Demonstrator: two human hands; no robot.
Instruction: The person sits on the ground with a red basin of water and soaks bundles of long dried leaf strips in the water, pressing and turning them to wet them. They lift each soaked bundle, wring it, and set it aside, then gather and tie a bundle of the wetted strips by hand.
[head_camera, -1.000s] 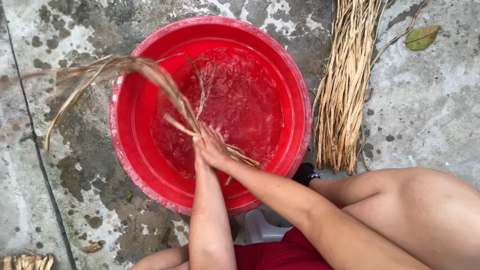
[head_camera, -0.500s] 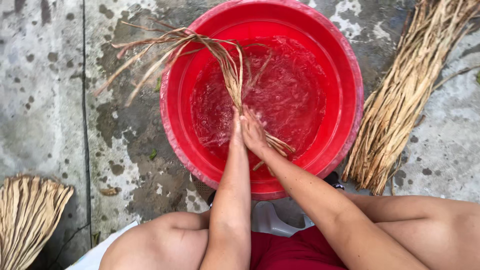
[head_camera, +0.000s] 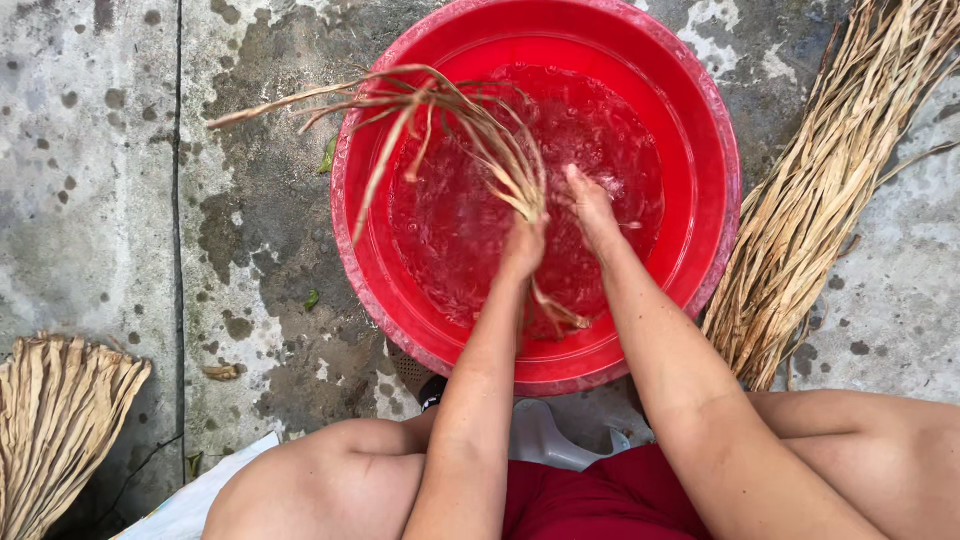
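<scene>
We keep our left hand (head_camera: 523, 245) clamped on the dried-leaf bundle (head_camera: 470, 135), swishing it in the red basin (head_camera: 375, 270); our right hand (head_camera: 590, 205) seems spread in the water.

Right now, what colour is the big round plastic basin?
Red; the big round plastic basin shows best in the head view.

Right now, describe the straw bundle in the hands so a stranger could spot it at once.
Find the red basin of water on the wet concrete. Above it, the left hand grips a thin straw bunch fanning leftward over the rim. Unlike the dry piles lying outside the basin, it is wet and held.
</scene>
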